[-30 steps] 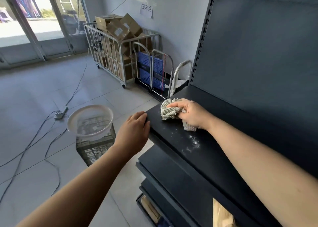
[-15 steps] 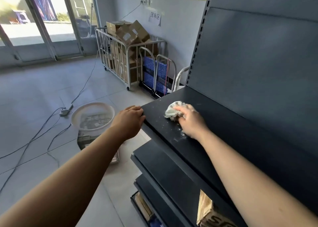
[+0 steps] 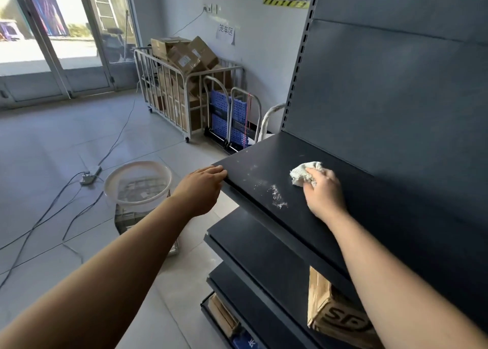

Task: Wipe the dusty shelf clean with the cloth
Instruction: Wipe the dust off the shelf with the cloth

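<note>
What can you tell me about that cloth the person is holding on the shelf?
The cloth is a small, pale, off-white rag with a ribbed, knitted look, crumpled into a wad. It lies on the dark top shelf, pressed down under the fingers of the right hand, with its bunched end sticking out past the fingertips. White dust lies nearer the shelf's front edge.

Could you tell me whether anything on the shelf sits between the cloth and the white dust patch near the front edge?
Nothing visible does. The right hand presses the cloth on the shelf, and only bare dark surface separates it from the dust.
</note>
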The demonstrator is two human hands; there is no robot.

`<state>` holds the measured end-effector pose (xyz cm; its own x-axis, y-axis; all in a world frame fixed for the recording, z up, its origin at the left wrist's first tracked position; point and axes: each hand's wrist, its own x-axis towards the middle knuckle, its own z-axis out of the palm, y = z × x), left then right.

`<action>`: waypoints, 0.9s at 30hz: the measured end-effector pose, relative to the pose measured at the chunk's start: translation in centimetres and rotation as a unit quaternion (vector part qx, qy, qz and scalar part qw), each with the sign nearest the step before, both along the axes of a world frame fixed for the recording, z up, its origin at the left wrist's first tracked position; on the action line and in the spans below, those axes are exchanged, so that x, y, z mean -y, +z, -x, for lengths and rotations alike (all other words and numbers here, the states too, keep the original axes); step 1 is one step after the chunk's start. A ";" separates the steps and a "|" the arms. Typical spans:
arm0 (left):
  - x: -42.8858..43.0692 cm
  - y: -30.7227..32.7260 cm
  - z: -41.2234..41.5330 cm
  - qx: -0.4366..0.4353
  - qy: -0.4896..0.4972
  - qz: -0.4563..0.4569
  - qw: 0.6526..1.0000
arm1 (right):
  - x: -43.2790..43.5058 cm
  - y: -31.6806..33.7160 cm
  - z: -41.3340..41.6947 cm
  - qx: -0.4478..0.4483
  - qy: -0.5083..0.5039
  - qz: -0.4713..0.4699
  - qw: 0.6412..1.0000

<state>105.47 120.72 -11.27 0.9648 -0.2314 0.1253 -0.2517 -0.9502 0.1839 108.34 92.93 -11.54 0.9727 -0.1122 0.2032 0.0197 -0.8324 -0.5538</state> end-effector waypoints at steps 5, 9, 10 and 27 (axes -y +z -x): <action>-2.4 1.8 -1.0 -0.031 -0.110 -0.003 0.993 | -6.8 0.8 5.8 0.002 -0.009 0.010 1.000; -2.3 1.8 -1.8 -0.053 -0.107 0.001 0.993 | -8.8 1.7 7.1 -0.016 0.076 -0.009 0.997; -2.5 1.5 -1.9 -0.053 -0.111 0.000 0.992 | -9.3 1.7 7.7 -0.011 0.093 -0.022 0.995; -2.8 0.6 -1.4 -0.055 -0.096 -0.004 0.994 | -8.0 0.8 8.1 -0.005 0.047 -0.053 0.997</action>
<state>106.88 123.49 -10.63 0.9102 -0.4136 0.0201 -0.4081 -0.8876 0.2135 100.25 100.95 -10.71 0.9819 -0.0402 0.1852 0.0895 -0.7633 -0.6399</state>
